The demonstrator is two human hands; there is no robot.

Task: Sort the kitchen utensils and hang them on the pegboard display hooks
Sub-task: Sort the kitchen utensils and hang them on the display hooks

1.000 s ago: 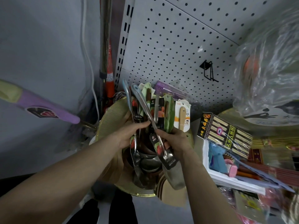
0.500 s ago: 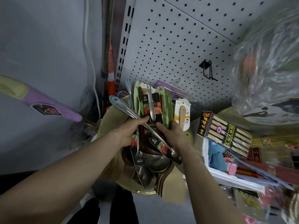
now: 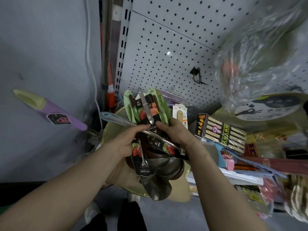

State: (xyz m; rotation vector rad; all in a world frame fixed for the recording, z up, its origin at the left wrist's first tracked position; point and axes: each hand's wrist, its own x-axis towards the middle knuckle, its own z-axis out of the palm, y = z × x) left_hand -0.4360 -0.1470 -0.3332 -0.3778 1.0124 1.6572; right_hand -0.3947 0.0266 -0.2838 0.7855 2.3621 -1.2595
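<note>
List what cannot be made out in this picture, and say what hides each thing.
Head view: piece count in the utensil bundle; label cards, left hand and right hand cover it.
Head view: plastic bag contents; crinkled film, blur.
Head view: goods at right edge; blurred, cut off.

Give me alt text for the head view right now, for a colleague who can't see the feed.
The left hand and right hand grip a bundle of carded utensils below a white pegboard. Its one visible black hook is empty; a chopstick box lies to the right.
</note>
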